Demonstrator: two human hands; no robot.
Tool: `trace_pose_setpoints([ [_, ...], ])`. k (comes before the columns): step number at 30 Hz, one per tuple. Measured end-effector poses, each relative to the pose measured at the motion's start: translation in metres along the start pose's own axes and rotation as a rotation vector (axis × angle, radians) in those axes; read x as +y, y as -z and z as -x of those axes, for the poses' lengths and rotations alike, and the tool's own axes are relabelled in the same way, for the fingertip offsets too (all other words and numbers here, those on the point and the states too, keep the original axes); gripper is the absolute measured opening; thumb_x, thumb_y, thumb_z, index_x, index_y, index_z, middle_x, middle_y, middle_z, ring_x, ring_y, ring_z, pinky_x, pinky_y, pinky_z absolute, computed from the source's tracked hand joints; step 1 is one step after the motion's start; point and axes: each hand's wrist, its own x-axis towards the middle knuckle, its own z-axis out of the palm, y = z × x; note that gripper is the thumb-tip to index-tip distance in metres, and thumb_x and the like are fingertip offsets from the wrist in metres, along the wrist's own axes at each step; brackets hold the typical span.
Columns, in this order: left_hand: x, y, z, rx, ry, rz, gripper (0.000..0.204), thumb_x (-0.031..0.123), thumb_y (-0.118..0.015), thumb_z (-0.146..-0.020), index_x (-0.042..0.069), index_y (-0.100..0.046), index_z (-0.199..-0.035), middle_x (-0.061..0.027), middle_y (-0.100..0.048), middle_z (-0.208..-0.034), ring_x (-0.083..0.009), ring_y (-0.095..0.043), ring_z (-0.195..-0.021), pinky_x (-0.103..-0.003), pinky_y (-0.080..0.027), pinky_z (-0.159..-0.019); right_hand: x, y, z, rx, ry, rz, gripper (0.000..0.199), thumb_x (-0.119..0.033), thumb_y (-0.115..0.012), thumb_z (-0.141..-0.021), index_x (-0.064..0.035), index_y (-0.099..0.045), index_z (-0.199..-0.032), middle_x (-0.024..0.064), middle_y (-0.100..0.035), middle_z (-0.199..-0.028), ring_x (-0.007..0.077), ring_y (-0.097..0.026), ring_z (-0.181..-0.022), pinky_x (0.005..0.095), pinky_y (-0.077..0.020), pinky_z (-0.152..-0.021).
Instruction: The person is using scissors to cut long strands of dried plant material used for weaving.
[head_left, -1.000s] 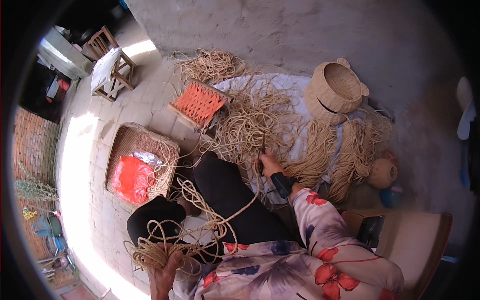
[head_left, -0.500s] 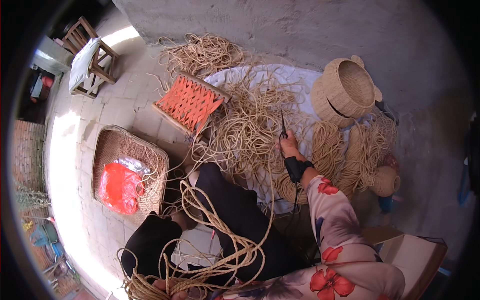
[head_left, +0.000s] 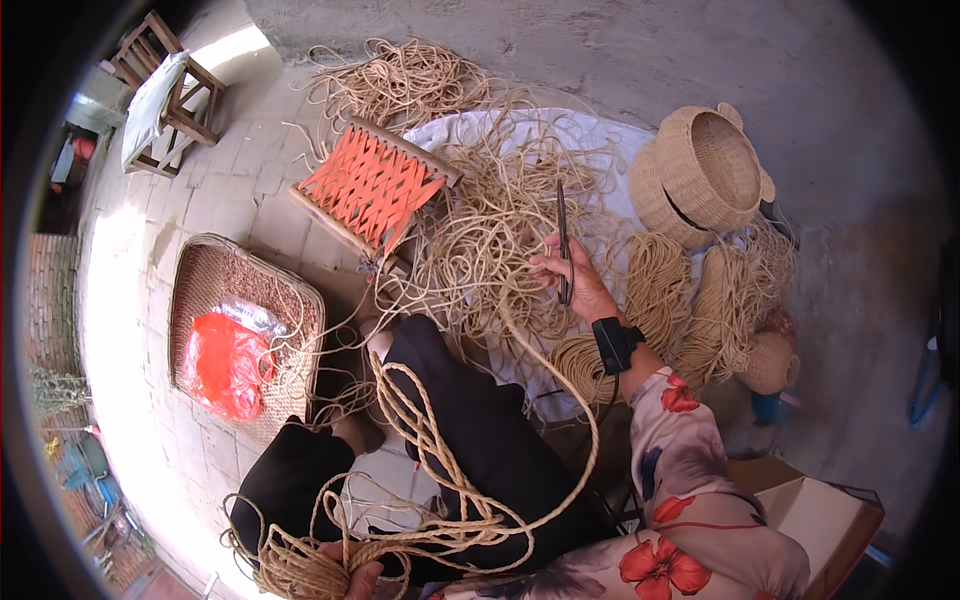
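My right hand (head_left: 583, 285) is closed around a pair of dark scissors (head_left: 562, 230), whose blades point away from me over a loose tangle of straw-coloured rope (head_left: 480, 240). Its thumb and fingertips come close to the strands; whether they also pinch one is unclear. Low in the view, my left hand (head_left: 360, 578) grips a looped bundle of twisted rope (head_left: 300, 568), which partly hides the fingers. Long loops from this bundle lie across my dark-trousered legs. One thicker strand (head_left: 594, 430) arcs from the bundle toward the tangle below my right hand.
An orange-webbed wooden stool (head_left: 375, 185) stands beyond my knees. A woven tray (head_left: 180, 300) at left holds a red plastic bag (head_left: 225, 365). Woven baskets (head_left: 690, 180) and rope hanks (head_left: 655, 285) lie on white cloth (head_left: 450, 128) at right. A wooden chair (head_left: 180, 100) and cardboard box (head_left: 810, 510) stand farther out.
My right hand has shifted slightly away from me, and the scissors have turned more upright. The strand beside my legs has swung right into a wide arc. More of my left hand shows.
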Motion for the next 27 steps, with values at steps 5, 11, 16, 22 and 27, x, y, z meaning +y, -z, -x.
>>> trace_pose_setpoints([
  [5, -0.001, -0.004, 0.002, 0.053, -0.134, -0.127, 0.016, 0.015, -0.059, -0.087, 0.002, -0.059, -0.097, -0.0014, -0.058, -0.079, -0.0089, -0.049, -0.065, -0.023, -0.038, -0.055, -0.025, -0.004, 0.011, -0.154, 0.091, 0.13, 0.035, -0.009, -0.062, -0.082, -0.0089, -0.046, -0.113, 0.0104, -0.062, -0.09, 0.0075, -0.054, -0.064, 0.0181, -0.0432, -0.056],
  [11, -0.005, -0.006, 0.008, 0.083, -0.178, -0.209, 0.014, 0.014, -0.061, -0.085, 0.002, -0.061, -0.093, -0.0041, -0.056, -0.07, -0.0115, -0.049, -0.059, -0.026, -0.038, -0.051, -0.043, -0.008, 0.033, -0.139, 0.128, 0.288, 0.039, -0.013, -0.063, -0.082, -0.0069, -0.044, -0.116, 0.0093, -0.063, -0.086, 0.0073, -0.056, -0.066, 0.018, -0.0432, -0.057],
  [16, -0.023, -0.006, 0.015, 0.087, -0.422, -0.426, 0.018, 0.011, -0.059, -0.086, 0.004, -0.062, -0.102, -0.01, -0.06, -0.086, -0.0206, -0.056, -0.075, -0.033, -0.043, -0.064, -0.055, -0.001, 0.047, -0.134, 0.165, 0.305, 0.04, -0.014, -0.063, -0.082, -0.0052, -0.044, -0.116, 0.0093, -0.063, -0.084, 0.0084, -0.057, -0.067, 0.0192, -0.0436, -0.057],
  [22, -0.048, -0.001, 0.021, 0.033, -0.418, -0.541, 0.023, 0.009, -0.057, -0.087, 0.007, -0.061, -0.109, -0.0132, -0.058, -0.103, -0.026, -0.055, -0.092, -0.037, -0.044, -0.076, -0.054, 0.027, 0.053, -0.055, 0.214, 0.366, 0.042, -0.01, -0.063, -0.081, -0.0043, -0.044, -0.118, 0.0103, -0.064, -0.08, 0.0098, -0.059, -0.065, 0.0193, -0.0435, -0.054],
  [27, -0.053, -0.012, 0.032, 0.214, -0.351, -0.136, 0.029, 0.015, -0.067, -0.077, -0.002, -0.054, -0.096, -0.0085, -0.058, -0.084, -0.015, -0.054, -0.073, -0.029, -0.045, -0.066, -0.04, 0.029, 0.052, 0.016, 0.19, 0.318, 0.041, -0.011, -0.062, -0.081, -0.0055, -0.045, -0.117, 0.0106, -0.064, -0.08, 0.0114, -0.06, -0.067, 0.0233, -0.0455, -0.055],
])
